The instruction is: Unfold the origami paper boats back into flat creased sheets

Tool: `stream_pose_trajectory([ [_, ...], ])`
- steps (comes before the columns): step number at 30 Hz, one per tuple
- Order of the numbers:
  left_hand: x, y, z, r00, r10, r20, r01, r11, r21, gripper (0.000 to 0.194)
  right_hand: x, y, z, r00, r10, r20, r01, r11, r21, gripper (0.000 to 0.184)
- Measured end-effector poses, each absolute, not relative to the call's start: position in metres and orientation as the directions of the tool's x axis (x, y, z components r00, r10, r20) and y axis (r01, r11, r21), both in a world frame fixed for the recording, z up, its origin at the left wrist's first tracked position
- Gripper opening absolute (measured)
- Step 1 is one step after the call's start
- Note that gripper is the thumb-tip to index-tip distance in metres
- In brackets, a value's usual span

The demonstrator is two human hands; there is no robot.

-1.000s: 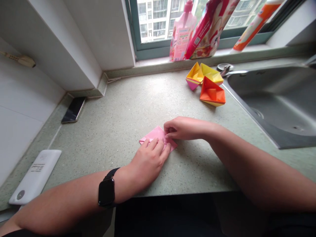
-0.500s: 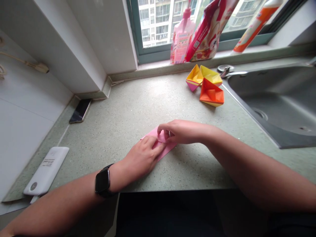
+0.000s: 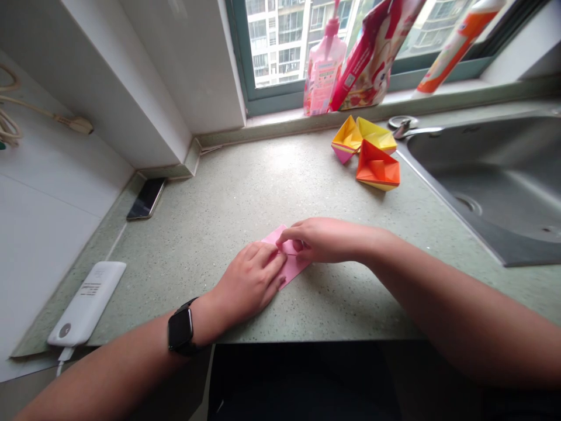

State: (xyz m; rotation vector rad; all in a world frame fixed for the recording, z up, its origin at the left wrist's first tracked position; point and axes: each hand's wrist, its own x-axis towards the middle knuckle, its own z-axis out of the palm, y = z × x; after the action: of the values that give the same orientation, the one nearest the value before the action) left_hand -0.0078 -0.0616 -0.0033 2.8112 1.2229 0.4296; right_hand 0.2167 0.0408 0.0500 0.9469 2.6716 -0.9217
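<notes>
A folded sheet of pink paper (image 3: 295,272) lies on the counter near its front edge. My left hand (image 3: 252,278), with a black watch on the wrist, rests flat over the paper's left part and presses it down. From the right, my right hand (image 3: 318,240) pinches a fold of the paper between its bent fingers and thumb. The fingertips of both hands nearly meet at the crease. Part of the paper is hidden under my hands.
Yellow (image 3: 379,135) and orange (image 3: 379,166) paper boats, with another beside them, sit by the metal sink (image 3: 504,175). A phone (image 3: 146,199) and a white power bank (image 3: 87,304) lie left. A pink pump bottle (image 3: 324,76) stands on the windowsill.
My left hand has shifted slightly, its fingers lying a little lower on the paper. My right fingers have moved slightly left along the crease. The view has shifted a little.
</notes>
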Motion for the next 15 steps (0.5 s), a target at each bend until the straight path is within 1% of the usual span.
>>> stream_pose_trajectory([
  [4, -0.0093, -0.0655, -0.0033, 0.653, 0.714, 0.253, 0.719, -0.689, 0.087, 0.043, 0.2162, 0.0411, 0.0472, -0.786, 0.523, -0.329, 0.616, 0.623, -0.482, 0.031],
  [8, -0.0076, -0.0684, -0.0016, 0.642, 0.725, 0.248, 0.742, -0.670, 0.036, 0.044, 0.2144, 0.0411, 0.0440, -0.782, 0.536, -0.317, 0.621, 0.633, -0.461, 0.025],
  [11, -0.0076, -0.0666, 0.0010, 0.643, 0.734, 0.220, 0.747, -0.664, 0.028, 0.044, 0.2117, 0.0406, 0.0424, -0.771, 0.554, -0.312, 0.635, 0.635, -0.440, 0.025],
  [15, -0.0129, -0.0649, 0.0045, 0.634, 0.744, 0.214, 0.752, -0.657, 0.057, 0.042, 0.2080, 0.0409, 0.0402, -0.737, 0.599, -0.313, 0.671, 0.594, -0.443, 0.025],
])
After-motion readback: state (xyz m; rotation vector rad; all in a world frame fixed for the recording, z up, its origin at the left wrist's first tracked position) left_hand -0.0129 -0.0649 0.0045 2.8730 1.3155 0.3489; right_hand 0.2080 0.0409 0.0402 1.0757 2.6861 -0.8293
